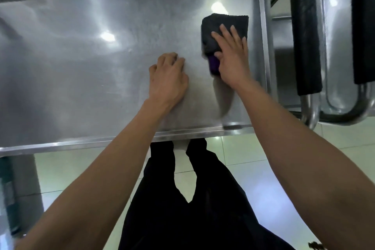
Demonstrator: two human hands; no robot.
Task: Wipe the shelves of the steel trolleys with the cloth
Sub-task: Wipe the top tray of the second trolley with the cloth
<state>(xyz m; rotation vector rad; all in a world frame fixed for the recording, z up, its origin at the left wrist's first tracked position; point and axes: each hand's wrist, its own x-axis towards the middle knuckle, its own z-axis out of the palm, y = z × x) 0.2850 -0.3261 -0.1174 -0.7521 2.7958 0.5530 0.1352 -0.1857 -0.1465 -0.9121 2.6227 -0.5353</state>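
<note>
The top shelf (81, 50) of the steel trolley runs off the left edge, so its left end and both left corners are out of view. The right hand (231, 55) covers the near part of the folded dark cloth (225, 26); a purple patch (214, 65) shows under the thumb (part of the cloth or a separate item, cannot tell). The left hand (167, 79) has its fingertips curled under, hidden from above. The second trolley (336, 46) at right is cut by the top and right edges. An object at the lower left (10, 199) is blurred and unidentifiable. A small dark-and-tan shape at the bottom right corner (316, 246) is cropped, identity unclear.
</note>
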